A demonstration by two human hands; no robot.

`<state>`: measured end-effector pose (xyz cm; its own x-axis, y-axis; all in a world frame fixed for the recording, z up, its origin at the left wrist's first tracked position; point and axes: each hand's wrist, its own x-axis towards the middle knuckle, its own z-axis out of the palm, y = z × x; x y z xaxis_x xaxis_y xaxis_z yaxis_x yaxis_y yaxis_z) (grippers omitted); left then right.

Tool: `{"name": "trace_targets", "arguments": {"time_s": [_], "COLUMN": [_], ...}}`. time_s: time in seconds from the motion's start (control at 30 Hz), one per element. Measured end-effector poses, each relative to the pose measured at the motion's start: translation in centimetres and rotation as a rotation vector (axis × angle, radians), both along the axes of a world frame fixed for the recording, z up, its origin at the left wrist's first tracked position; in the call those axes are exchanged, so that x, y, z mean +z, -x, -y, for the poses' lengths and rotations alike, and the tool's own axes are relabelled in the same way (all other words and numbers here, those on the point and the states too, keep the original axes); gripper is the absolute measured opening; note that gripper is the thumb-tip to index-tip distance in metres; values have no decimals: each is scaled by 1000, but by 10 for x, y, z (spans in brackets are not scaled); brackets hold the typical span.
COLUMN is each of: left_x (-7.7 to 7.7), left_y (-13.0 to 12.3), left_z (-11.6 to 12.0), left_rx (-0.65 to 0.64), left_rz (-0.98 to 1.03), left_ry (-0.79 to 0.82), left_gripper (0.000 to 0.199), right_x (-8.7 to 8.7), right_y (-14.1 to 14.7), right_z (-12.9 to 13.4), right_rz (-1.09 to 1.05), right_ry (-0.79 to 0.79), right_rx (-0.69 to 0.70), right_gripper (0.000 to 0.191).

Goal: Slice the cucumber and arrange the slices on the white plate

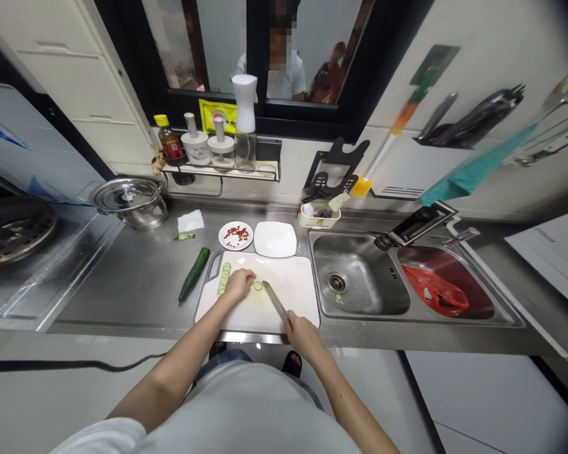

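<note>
A white cutting board (274, 315) lies at the counter's front edge. My right hand (303, 334) is closed round the handle of a knife (277, 302), whose blade points up and left across the board. Near the blade's tip a single cucumber slice (258, 286) lies flat. My left hand (240, 283) rests on the board just left of that slice, fingers bent together; what they hold, if anything, is hidden. Beside it, a row of cucumber slices (224, 277) runs along the board's left side. A whole cucumber (194, 275) lies on the steel counter, left of the board.
Behind the board are a plate with red pieces (236, 236) and a bare white plate (275, 239). The double sink (360, 271) is at the right, with a red bag (435, 293) in its far basin. A lidded pot (144, 211) stands back left, near a bottle shelf (222, 171).
</note>
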<state>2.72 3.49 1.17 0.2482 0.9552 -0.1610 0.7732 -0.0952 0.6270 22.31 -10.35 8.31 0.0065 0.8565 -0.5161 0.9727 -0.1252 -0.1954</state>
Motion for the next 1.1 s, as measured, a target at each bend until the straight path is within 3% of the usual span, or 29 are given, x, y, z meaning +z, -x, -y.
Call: {"name": "trace_targets", "arguments": {"time_s": [0.4,0.77,1.1], "left_x": [-2,-1,-4], "left_y": [-6,-8,-7], "left_z": [-1,-5,-6], "left_rx": [30,30,41], "left_rz": [-151,-183,-191], "left_ry": [34,57,57], "left_gripper": [15,17,16], "right_x": [-2,7,4], "right_y": [7,9,10], "right_z": [-1,-7,-12], "right_rz": [33,41,26], "right_ry": [28,73,102], "right_rx": [57,97,120], "right_gripper": [30,32,33]}}
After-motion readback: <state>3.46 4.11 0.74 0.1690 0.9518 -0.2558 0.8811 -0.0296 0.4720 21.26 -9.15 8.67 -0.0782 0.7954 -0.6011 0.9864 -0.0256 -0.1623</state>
